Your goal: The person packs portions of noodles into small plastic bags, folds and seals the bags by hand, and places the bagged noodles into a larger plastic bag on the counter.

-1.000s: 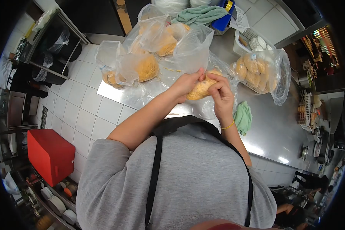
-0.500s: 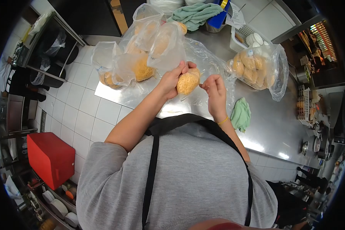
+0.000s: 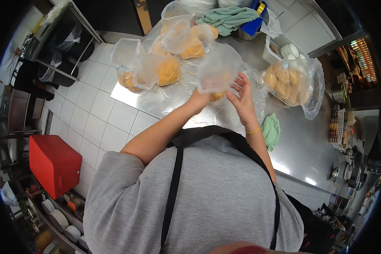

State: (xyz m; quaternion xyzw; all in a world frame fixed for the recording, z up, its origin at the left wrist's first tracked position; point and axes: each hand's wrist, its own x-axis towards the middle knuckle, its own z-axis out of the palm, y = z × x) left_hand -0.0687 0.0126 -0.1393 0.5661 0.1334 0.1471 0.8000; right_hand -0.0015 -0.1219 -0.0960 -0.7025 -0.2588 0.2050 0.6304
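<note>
My left hand (image 3: pixel 200 100) is wrapped round a clear plastic bag (image 3: pixel 219 67) with yellow-orange shredded food (image 3: pixel 217 96) at its bottom. The bag's loose top covers the fingers of that hand. Just right of the bag, my right hand (image 3: pixel 242 96) has its fingers apart and holds nothing. More bags of the same food (image 3: pixel 168 71) stand on the steel table (image 3: pixel 300 139) to the left and behind. A thin plastic sheet (image 3: pixel 254 80) lies under my hands.
At the right are a bag of bread rolls (image 3: pixel 285 82) and a white basket (image 3: pixel 271 51) with white cups. Green cloths lie near my right wrist (image 3: pixel 271 132) and at the back (image 3: pixel 228 20). A red box (image 3: pixel 54 165) stands at the lower left.
The bag's loose top has swung over my left hand and now hides much of the food. My right hand has opened and risen beside it.
</note>
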